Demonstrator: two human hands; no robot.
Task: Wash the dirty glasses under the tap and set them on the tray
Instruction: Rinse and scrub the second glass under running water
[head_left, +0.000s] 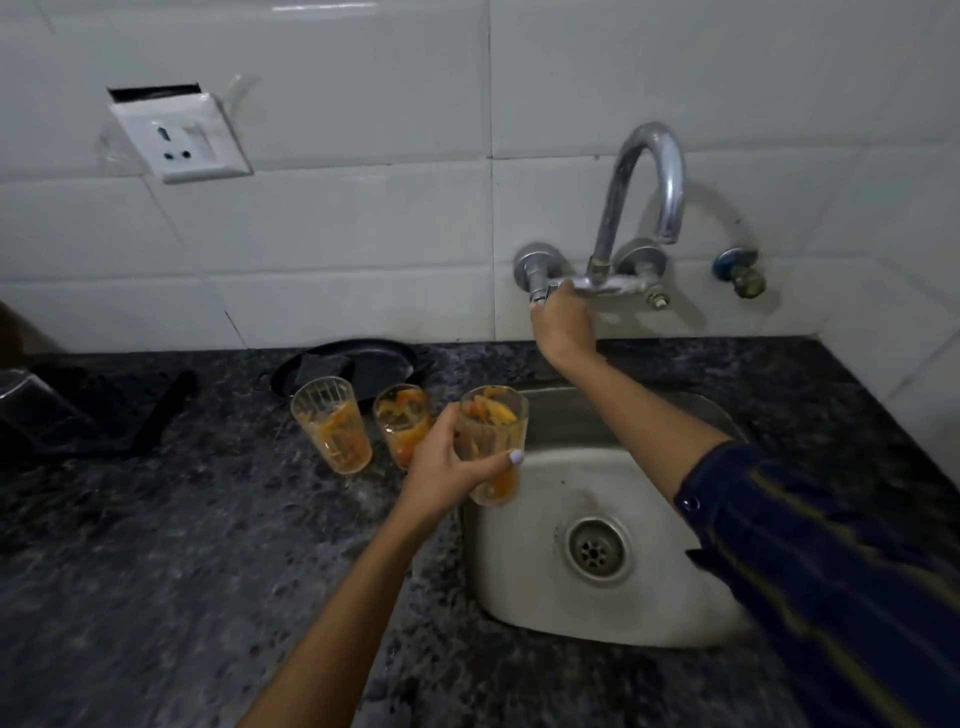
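My left hand (447, 467) grips a ribbed glass (491, 421) smeared with orange residue, held over the left rim of the steel sink (670, 613). Two more dirty glasses stand on the dark counter just left of it, one (332, 431) farther left and one (402, 421) partly hidden by my hand. My right hand (563, 325) reaches up to the wall tap (644, 182) and its fingers curl around the left valve handle (537, 291). No water runs from the spout. A dark round tray (379, 364) lies behind the glasses against the wall.
A dark sponge (319, 366) rests on the tray. A black object (104, 410) lies on the speckled granite counter (182, 545) at far left. A wall socket (179, 137) hangs loose on the white tiles. A small extra valve (740, 273) sits right of the tap.
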